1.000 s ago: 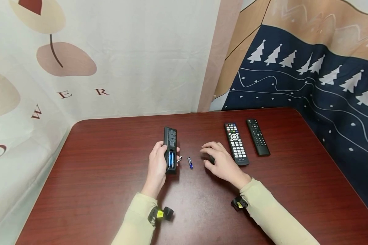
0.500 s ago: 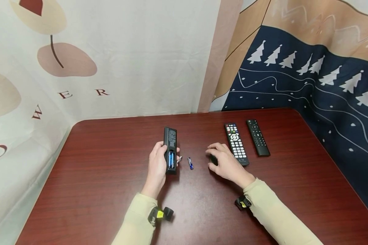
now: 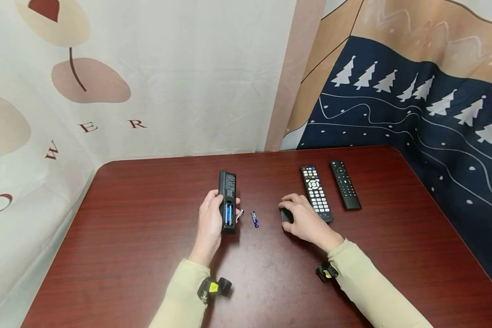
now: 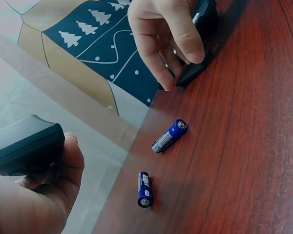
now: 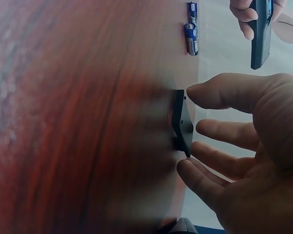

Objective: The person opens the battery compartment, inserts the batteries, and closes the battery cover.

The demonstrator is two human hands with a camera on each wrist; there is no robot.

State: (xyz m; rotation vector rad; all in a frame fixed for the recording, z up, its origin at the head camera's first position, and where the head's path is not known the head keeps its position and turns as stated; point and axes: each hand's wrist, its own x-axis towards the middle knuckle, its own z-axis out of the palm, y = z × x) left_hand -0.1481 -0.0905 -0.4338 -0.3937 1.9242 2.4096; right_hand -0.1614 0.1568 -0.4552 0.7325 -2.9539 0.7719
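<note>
My left hand (image 3: 210,215) grips a black remote control (image 3: 228,184), its back turned up and battery bay uncovered. Blue batteries (image 3: 228,214) show inside the bay. To the right, my right hand (image 3: 307,219) holds a small black battery cover (image 3: 287,215) by its edges, between thumb and fingertips. In the right wrist view that cover (image 5: 183,122) stands tilted, close to the table top. Two loose blue batteries lie between the hands: one battery (image 3: 254,219) in the open, the other battery (image 3: 240,214) beside the left fingers.
Beyond the right hand lie a remote with white buttons (image 3: 315,191) and a slimmer black remote (image 3: 345,184). The reddish-brown table (image 3: 147,255) ends at a pale curtain (image 3: 188,91) and a dark blue cloth with trees (image 3: 414,118). Each wrist wears a small camera.
My right hand has shifted a little right and closed in round the battery cover, more of which now shows. The left hand and its remote have stayed put.
</note>
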